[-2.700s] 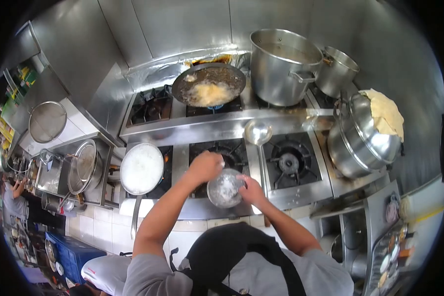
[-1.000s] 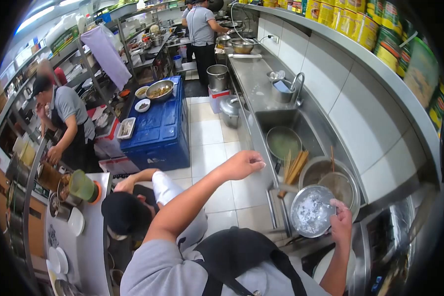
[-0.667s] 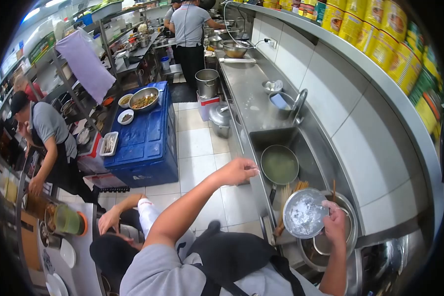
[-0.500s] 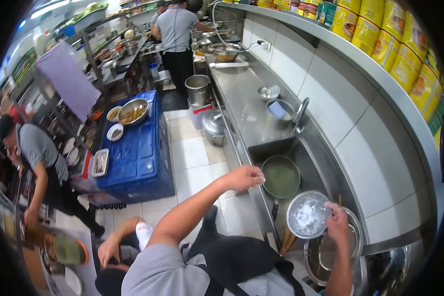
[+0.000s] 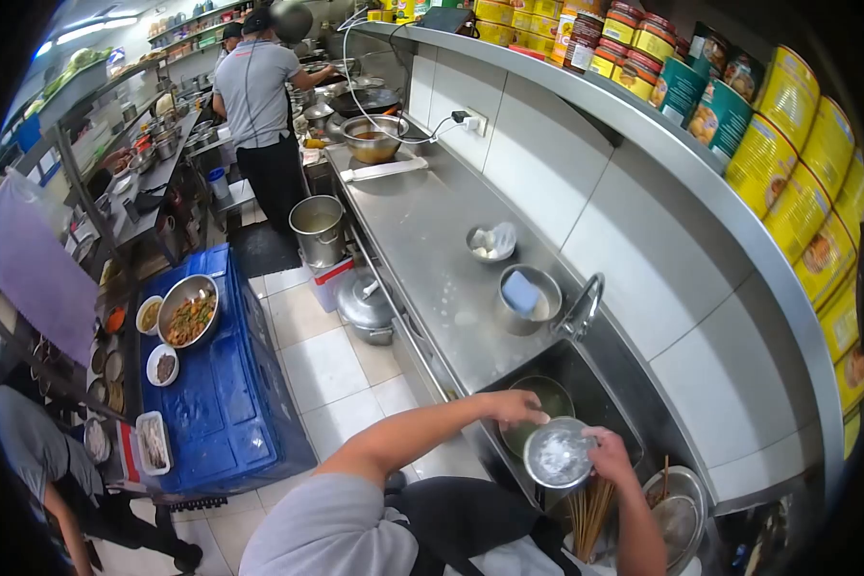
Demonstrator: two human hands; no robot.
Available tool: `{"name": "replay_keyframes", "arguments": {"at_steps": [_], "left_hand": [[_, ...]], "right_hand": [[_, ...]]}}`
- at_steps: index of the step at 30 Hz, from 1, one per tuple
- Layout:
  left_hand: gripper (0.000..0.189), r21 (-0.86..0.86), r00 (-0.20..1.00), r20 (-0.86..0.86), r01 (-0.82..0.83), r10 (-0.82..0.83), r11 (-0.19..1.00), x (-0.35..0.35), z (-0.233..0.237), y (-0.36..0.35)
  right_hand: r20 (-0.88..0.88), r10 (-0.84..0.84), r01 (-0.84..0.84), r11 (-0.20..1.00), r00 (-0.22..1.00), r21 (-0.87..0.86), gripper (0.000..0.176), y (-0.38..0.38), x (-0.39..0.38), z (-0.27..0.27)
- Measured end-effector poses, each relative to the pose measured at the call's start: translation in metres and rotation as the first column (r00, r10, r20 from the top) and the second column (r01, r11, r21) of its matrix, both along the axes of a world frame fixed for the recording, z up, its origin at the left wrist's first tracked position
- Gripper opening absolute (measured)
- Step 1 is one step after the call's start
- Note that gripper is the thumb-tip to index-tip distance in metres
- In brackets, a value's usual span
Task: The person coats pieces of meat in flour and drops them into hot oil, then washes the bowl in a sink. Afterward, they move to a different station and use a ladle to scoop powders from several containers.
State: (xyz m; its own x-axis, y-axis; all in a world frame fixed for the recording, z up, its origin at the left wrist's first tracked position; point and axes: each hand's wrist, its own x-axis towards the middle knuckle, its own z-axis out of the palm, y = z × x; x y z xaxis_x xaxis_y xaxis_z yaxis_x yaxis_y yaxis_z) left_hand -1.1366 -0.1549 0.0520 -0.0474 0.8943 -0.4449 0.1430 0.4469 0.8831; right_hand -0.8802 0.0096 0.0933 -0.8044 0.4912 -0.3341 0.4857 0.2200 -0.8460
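Note:
My right hand [image 5: 609, 455] grips the rim of a round metal bowl [image 5: 559, 478] that holds white powder. The bowl is over the near side of the sink [image 5: 595, 389], partly covering a dark pan [image 5: 553, 387] with greenish liquid. My left hand [image 5: 519, 408] is above that pan, its fingertips drawn together beside the bowl's far rim. Whether anything is between those fingers cannot be made out. Below the bowl is a bundle of thin wooden sticks [image 5: 591, 514], near a metal strainer [image 5: 677, 523].
A faucet [image 5: 582, 312] stands behind the sink, near a pot with a blue sponge [image 5: 521, 293]. Cans [image 5: 787, 163] line the overhead shelf. On my left, a blue chest [image 5: 206, 384] carries food bowls. Two people work at the back; another person [image 5: 43, 461] bends at far left.
The bowl has moved up and left, over the pan, with my right hand on it. My left hand has come close to its rim. The camera view has turned right.

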Motion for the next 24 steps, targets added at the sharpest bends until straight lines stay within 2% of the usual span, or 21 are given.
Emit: {"name": "replay_keyframes", "arguments": {"at_steps": [2,5,6,7,8,9,10,11,12,13,14,15,16,17,18,19,20,21,22,23,24], "left_hand": [[0.064,-0.035,0.991,0.129,0.027,-0.022,0.999,-0.014,-0.008,0.011],[0.069,-0.054,0.952,0.301,0.075,-0.055,0.996,-0.031,-0.086,0.042],[0.049,-0.05,0.995,0.094,-0.03,0.035,0.998,-0.035,-0.09,0.047],[0.049,-0.071,0.994,0.093,-0.049,0.055,0.996,-0.041,-0.099,0.056],[0.043,0.072,0.968,-0.183,0.187,-0.171,0.98,-0.05,-0.116,0.07],[0.036,0.133,0.822,-0.459,0.439,-0.337,0.889,-0.058,-0.139,0.084],[0.03,0.11,0.577,-0.699,0.67,-0.422,0.734,-0.069,-0.158,0.091],[0.026,0.003,0.264,-0.869,0.848,-0.417,0.531,-0.083,-0.168,0.086],[0.029,-0.005,0.809,-0.462,0.407,-0.363,0.913,-0.082,-0.139,0.078],[0.033,-0.304,0.995,0.008,-0.095,0.102,0.948,-0.074,-0.108,0.071],[0.033,-0.322,0.993,0.01,-0.111,0.121,0.94,-0.076,-0.129,0.072],[0.032,-0.109,0.953,-0.241,0.159,-0.181,0.981,-0.079,-0.168,0.084],[0.033,0.026,0.758,-0.522,0.473,-0.391,0.881,-0.079,-0.193,0.093],[0.033,0.023,0.756,-0.528,0.468,-0.387,0.884,-0.075,-0.199,0.098],[0.041,-0.022,0.932,-0.266,0.25,-0.246,0.968,-0.068,-0.204,0.099],[0.049,-0.127,0.999,0.003,0.039,-0.039,0.991,-0.065,-0.208,0.1],[0.049,-0.123,0.999,0.008,0.034,-0.033,0.992,-0.064,-0.208,0.1],[0.049,0.027,0.912,-0.332,0.265,-0.242,0.964,-0.062,-0.197,0.101],[0.049,0.081,0.676,-0.652,0.513,-0.344,0.855,-0.058,-0.185,0.102],[0.049,0.028,0.338,-0.884,0.726,-0.322,0.687,-0.056,-0.18,0.103],[0.044,0.071,0.426,-0.827,0.726,-0.367,0.684,-0.054,-0.212,0.113]], "right_hand": [[0.087,0.12,-0.114,0.991,0.989,-0.065,0.043,-0.001,-0.044,0.002],[0.004,0.187,-0.185,0.973,0.982,-0.139,0.038,0.012,-0.099,-0.015],[-0.007,0.227,-0.226,0.968,0.974,-0.109,0.031,0.034,-0.117,-0.035],[-0.022,0.27,-0.271,0.958,0.963,-0.09,0.023,0.061,-0.133,-0.059],[0.006,0.22,-0.218,0.966,0.976,0.135,0.013,0.086,-0.155,-0.076],[0.021,0.169,-0.166,0.921,0.985,0.352,0.007,0.106,-0.18,-0.089],[-0.26,0.071,0.083,0.839,0.963,0.538,0.021,0.111,-0.199,-0.088],[-0.474,-0.139,0.265,0.941,0.87,0.209,0.016,0.116,-0.216,-0.089],[-0.515,-0.165,0.319,0.921,0.841,0.226,0.017,0.134,-0.23,-0.097],[-0.551,-0.192,0.375,0.895,0.812,0.241,0.017,0.152,-0.241,-0.109],[-0.636,-0.333,0.425,0.905,0.696,-0.01,0.019,0.163,-0.258,-0.125],[-0.671,-0.487,0.435,0.861,0.559,-0.263,0.021,0.165,-0.276,-0.137],[-0.546,-0.609,0.512,0.788,0.575,-0.341,0.021,0.151,-0.278,-0.118],[-0.529,-0.473,0.447,0.875,0.704,-0.188,0.023,0.152,-0.276,-0.123],[-0.476,-0.332,0.359,0.933,0.814,-0.036,0.026,0.151,-0.26,-0.141],[-0.473,-0.183,0.269,0.955,0.862,0.122,0.029,0.12,-0.241,-0.157],[-0.347,-0.137,0.063,0.974,0.928,-0.216,0.027,0.08,-0.222,-0.126],[-0.333,-0.106,0.049,0.983,0.937,-0.175,0.024,0.074,-0.211,-0.173],[-0.2,0.094,-0.032,0.956,0.975,0.293,0.023,0.063,-0.201,-0.157],[-0.425,-0.047,0.186,0.938,0.904,0.293,0.026,0.043,-0.189,-0.153],[-0.348,-0.287,0.426,0.79,0.892,0.441,0.027,0.033,-0.178,-0.16]]}}
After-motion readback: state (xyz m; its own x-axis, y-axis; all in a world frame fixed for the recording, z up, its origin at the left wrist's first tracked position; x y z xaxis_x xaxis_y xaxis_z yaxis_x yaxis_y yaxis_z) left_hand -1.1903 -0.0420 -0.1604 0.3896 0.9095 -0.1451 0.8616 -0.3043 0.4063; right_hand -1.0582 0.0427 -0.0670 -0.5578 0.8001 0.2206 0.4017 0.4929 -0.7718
